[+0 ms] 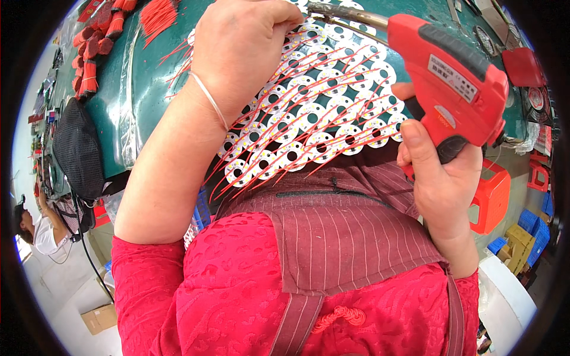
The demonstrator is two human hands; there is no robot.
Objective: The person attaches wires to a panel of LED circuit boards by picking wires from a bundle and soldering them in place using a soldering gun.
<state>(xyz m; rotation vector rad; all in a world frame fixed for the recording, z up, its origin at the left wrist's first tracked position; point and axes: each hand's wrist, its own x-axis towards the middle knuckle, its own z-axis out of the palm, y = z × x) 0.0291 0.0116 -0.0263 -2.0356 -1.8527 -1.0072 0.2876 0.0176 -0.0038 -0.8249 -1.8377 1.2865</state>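
My right hand (pixel 442 172) is wrapped around the grip of a red and black soldering gun (pixel 454 77). The gun's metal tip reaches left to the fingertips of my left hand (pixel 240 44). Those fingers are pinched together above the far part of the boards; what they hold is hidden. Beneath both hands lie rows of white ring-shaped LED boards (pixel 303 111), each with a hole in its middle. Thin red wires (pixel 279 155) run slantwise across the boards, and several ends hang over the near edge.
Bundles of red wire (pixel 89 77) and a loose red wire pile (pixel 158 18) lie on the green tabletop (pixel 157 77). A black mesh chair back (pixel 77 148) stands left, beyond it another person (pixel 47 234). At right are a red stool (pixel 496 196) and blue bins (pixel 537 234).
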